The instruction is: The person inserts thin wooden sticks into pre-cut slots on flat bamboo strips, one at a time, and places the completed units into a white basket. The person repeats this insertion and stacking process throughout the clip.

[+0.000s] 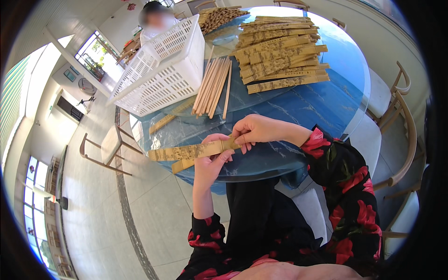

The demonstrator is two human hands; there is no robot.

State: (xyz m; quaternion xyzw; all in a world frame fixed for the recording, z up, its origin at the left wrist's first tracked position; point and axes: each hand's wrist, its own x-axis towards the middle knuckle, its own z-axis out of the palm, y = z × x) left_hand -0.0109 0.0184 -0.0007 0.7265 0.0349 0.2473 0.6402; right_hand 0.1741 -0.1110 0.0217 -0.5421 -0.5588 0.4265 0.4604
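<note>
Near the table's front edge, my left hand [215, 151] grips a flat printed kraft-paper chopstick sleeve [175, 152] at its middle, with the thumb on top. At the sleeve's right end, the fingers of my right hand [252, 129] are pinched together on the paper. Whether a chopstick is inside cannot be made out. A second yellowish sleeve [179, 166] shows just under the held one. Beyond my hands lies a loose bundle of bare wooden chopsticks [212, 91]. Behind it to the right, many similar sleeves [282, 53] are stacked in an untidy heap.
A white slotted plastic basket [158, 77] stands at the table's left, with a single sleeve [170, 116] by its base. At the far side is another pile of sticks [221, 19]. A person [158, 21] sits behind the basket. Wooden chairs [109, 147] flank the round blue-covered table [303, 105].
</note>
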